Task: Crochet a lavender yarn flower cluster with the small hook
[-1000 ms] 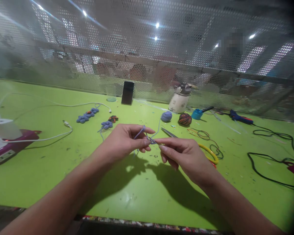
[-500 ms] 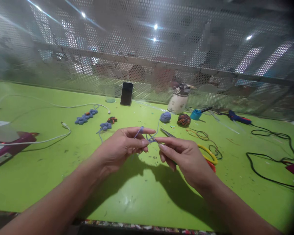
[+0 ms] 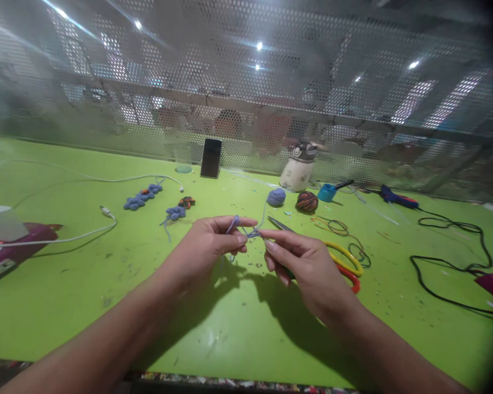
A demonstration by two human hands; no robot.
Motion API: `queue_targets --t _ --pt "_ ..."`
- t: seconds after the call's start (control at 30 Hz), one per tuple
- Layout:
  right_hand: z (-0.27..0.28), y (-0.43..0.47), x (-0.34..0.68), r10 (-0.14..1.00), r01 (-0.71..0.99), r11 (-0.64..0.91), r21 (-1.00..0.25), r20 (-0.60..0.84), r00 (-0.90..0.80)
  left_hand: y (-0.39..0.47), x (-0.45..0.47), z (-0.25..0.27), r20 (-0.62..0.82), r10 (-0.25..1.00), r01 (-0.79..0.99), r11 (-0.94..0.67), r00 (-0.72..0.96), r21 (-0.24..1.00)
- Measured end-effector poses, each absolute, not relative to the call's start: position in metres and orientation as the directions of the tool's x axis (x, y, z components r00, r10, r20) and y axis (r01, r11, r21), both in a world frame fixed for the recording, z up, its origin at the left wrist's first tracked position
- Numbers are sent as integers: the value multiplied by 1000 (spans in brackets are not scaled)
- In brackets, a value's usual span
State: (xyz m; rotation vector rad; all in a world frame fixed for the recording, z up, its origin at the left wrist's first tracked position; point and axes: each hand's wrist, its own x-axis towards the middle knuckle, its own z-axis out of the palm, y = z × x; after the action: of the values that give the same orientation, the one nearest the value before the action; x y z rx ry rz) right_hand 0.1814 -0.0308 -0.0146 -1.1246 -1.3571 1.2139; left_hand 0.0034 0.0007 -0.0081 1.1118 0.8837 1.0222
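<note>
My left hand (image 3: 215,238) pinches a small piece of blue yarn work (image 3: 252,234) between thumb and fingers, with a strand looped round its raised index finger. Close on the right, my right hand (image 3: 301,257) is closed on a slim crochet hook (image 3: 290,273), mostly hidden by the fingers; its tip meets the yarn work. From there the strand runs back to a ball of blue yarn (image 3: 276,197). Scissors with yellow and red handles (image 3: 348,257) lie partly covered by my right hand.
Blue crocheted pieces (image 3: 143,197) lie at left, near a purple power strip (image 3: 36,241) with white cables. At the back stand a phone (image 3: 210,158), a clear cup (image 3: 183,161) and a jug (image 3: 297,169). A multicoloured yarn ball (image 3: 307,202) and a glue gun (image 3: 398,197) lie rightward.
Both hands stay at the yarn work with only slight finger movement. The whole view has shifted a little, and more of the red scissor handle shows.
</note>
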Motion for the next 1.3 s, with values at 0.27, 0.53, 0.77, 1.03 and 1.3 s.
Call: queue_targets --t 0.27,0.53,0.77,1.03,1.3 --pt "-16 -29 180 991 98 71 -993 59 -116 2 5 -5 -104 937 -252 196 334 948" --pt "-15 -28 178 995 13 30 -999 29 -92 0 10 -10 -37 942 -262 130 334 956" --pt "-17 -28 178 991 -60 58 -997 65 -118 2 9 -16 -44 940 -340 166 338 926" --pt "-11 -28 181 991 12 42 -999 40 -126 -3 6 0 17 962 -160 28 273 987" --pt "-4 -26 184 989 94 16 -995 1 -151 -4 4 3 65 966 -163 -25 250 986"
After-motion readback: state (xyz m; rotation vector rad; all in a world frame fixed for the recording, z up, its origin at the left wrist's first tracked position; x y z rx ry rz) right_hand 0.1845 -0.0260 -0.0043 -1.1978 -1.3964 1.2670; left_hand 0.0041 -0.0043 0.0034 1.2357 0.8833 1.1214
